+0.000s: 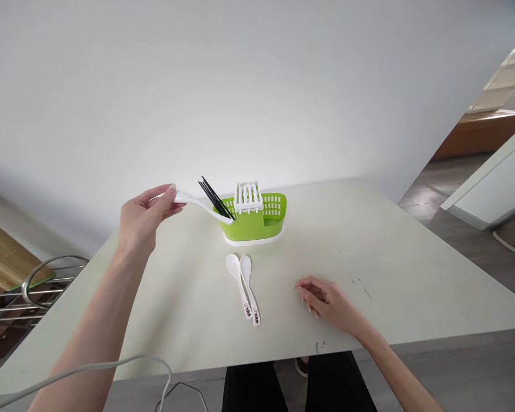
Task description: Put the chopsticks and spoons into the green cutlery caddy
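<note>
My left hand (148, 214) pinches a white spoon (199, 204) at its wider end, left of the green cutlery holder (253, 229). The spoon's slim end reaches to the holder's left rim, in front of several black chopsticks (214, 197) leaning in that compartment. A white slatted piece (248, 197) sits over the middle of the holder. Two white spoons, a left one (241, 292) and a right one (249, 289), lie crossing each other in front of it. My right hand (326, 303) rests at the table's front right, fingers loosely curled and apart, holding nothing.
The pale table (369, 240) stands against a white wall (257, 86). A grey cable (111, 364) crosses the front left corner below my left arm. A metal rack (30, 286) stands left of the table. Dark marks show on the tabletop at right.
</note>
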Demonstrator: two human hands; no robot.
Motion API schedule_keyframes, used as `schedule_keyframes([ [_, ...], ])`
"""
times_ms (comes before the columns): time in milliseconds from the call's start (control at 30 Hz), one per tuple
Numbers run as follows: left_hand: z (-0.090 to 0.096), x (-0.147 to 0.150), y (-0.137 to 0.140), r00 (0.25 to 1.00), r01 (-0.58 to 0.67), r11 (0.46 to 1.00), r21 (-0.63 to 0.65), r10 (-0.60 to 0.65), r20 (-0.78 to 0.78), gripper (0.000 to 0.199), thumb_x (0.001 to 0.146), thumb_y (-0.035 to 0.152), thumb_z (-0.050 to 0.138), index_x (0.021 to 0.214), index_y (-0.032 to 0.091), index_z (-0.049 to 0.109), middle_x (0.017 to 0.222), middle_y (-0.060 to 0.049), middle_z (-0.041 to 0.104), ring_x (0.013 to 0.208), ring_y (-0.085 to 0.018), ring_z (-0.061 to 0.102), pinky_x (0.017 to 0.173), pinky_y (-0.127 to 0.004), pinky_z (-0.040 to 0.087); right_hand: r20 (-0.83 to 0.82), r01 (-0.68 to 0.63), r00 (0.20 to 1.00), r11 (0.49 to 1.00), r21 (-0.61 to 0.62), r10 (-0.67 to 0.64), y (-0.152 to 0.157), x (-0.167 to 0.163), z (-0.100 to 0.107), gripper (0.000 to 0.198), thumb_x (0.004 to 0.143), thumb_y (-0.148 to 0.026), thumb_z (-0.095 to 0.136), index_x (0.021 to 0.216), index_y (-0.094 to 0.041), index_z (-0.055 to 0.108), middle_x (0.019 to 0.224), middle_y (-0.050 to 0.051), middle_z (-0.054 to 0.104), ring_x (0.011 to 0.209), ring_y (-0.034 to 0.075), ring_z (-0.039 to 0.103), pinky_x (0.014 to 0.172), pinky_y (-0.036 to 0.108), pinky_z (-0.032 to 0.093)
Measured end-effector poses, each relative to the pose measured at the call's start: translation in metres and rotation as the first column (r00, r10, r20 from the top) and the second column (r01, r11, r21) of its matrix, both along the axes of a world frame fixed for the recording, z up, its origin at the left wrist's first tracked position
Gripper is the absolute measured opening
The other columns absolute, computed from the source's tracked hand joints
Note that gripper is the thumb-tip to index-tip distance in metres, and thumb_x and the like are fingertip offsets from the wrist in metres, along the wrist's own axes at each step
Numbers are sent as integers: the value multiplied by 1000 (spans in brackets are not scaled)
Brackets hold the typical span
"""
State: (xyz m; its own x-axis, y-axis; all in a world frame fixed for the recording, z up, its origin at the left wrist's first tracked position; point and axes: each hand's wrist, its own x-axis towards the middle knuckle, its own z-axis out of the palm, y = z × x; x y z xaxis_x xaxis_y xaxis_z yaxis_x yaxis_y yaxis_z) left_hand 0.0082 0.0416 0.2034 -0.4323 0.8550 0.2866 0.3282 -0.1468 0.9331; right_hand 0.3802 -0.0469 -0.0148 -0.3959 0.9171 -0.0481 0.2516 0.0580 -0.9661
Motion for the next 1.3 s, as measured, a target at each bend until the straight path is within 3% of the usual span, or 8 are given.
schedule_keyframes([
  [167, -11, 15, 22, 991, -74, 991, 113, 86, -106, 50, 78, 47, 82, 117, 16, 77, 85, -5, 79, 87, -24, 80, 91, -38, 66, -41, -21, 999, 1000, -1, 21, 0, 0, 2, 35, 107, -53, 51, 106, -23, 68, 81, 2, 63, 61, 15, 57, 57, 29, 48],
  [433, -36, 28, 42, 920, -19, 1000, -1, 17, -392, 41, 84, 45, 74, 114, 17, 77, 79, -4, 78, 81, -23, 80, 82, -32, 62, -24, -19, 1000, 1000, 5, 19, -1, 1, 5, 34, 107, -52, 50, 106, -23, 69, 79, 2, 63, 61, 16, 57, 58, 29, 46],
  [600, -51, 26, 54, 935, -27, 995, -94, -8, -354, 46, 81, 44, 78, 118, 18, 72, 77, -2, 77, 82, -24, 80, 78, -32, 61, -21, -27, 999, 1000, 4, 27, 0, 1, 4, 38, 107, -56, 49, 106, -22, 68, 77, 2, 63, 59, 15, 57, 57, 29, 46],
  [1000, -72, 17, 78, 945, -59, 968, -243, -24, -325, 52, 71, 47, 85, 112, 21, 66, 93, -5, 78, 87, -24, 77, 72, -32, 57, -29, -14, 999, 1000, 17, 15, 1, 2, 5, 34, 107, -51, 51, 104, -22, 68, 75, 1, 62, 59, 15, 58, 54, 27, 45],
  [1200, -80, 16, 81, 941, -96, 969, -229, 14, -338, 45, 80, 52, 77, 111, 22, 64, 98, -7, 76, 87, -23, 71, 73, -34, 54, -39, -11, 999, 1000, 23, 12, 2, 3, 2, 32, 107, -49, 52, 105, -22, 68, 75, 1, 62, 59, 15, 57, 55, 27, 45],
  [1300, -76, 21, 73, 926, -147, 980, -132, 89, -368, 41, 85, 52, 72, 111, 22, 61, 101, -7, 71, 87, -21, 67, 73, -33, 52, -36, -12, 999, 1000, 20, 13, 1, 4, 2, 31, 107, -49, 52, 105, -22, 68, 75, 0, 62, 59, 15, 57, 56, 28, 46],
])
